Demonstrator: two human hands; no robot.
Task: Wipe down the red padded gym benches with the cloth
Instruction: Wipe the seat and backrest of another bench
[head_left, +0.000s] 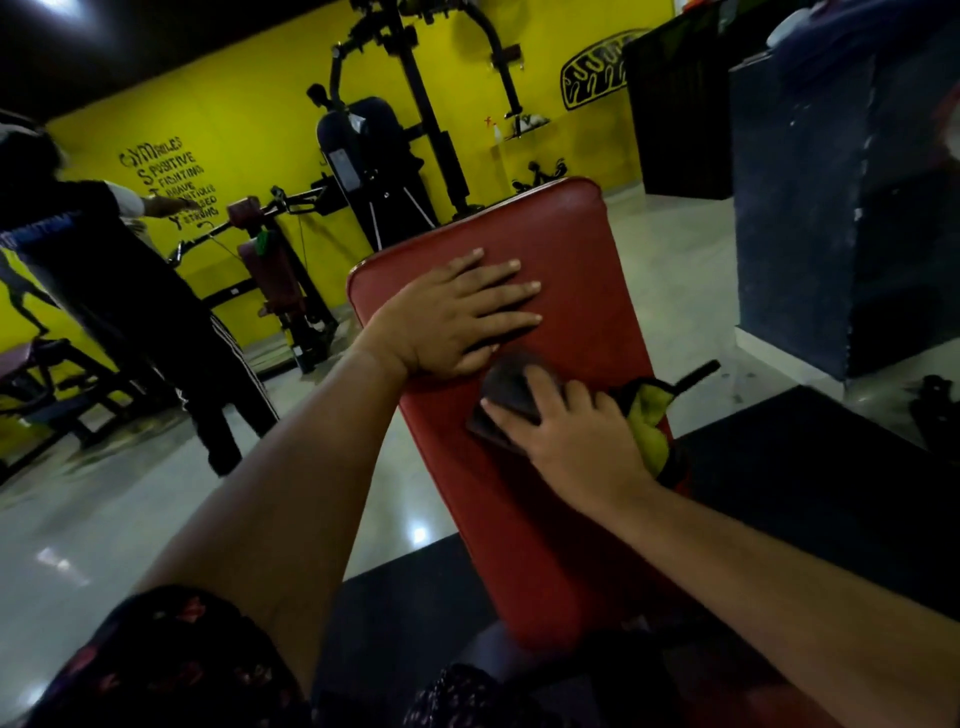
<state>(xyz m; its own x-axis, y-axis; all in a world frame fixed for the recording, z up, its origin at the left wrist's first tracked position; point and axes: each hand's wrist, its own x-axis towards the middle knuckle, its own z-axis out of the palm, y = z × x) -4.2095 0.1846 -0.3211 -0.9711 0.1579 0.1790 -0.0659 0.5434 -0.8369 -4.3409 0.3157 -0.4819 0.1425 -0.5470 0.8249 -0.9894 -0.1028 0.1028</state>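
Pressing the dark cloth (506, 400) onto the red bench (571, 249), my right hand (576, 441) has its fingers (543, 387) spread straight over it. My left hand (452, 317) lies flat just beyond, fingers nearly together. A person (130, 291) stands at left.

1. Bench (550, 234): long red pad with rounded corners and a smooth cover. It runs lengthwise away from the viewer.
2. Cloth (506, 397): dark grey, lying flat on the pad about mid-length, right of centre, pressed under the right hand's (566, 441) fingers.
3. Yellow fabric bunched at the pad's right edge, beside that hand; cannot tell if it is the same cloth.
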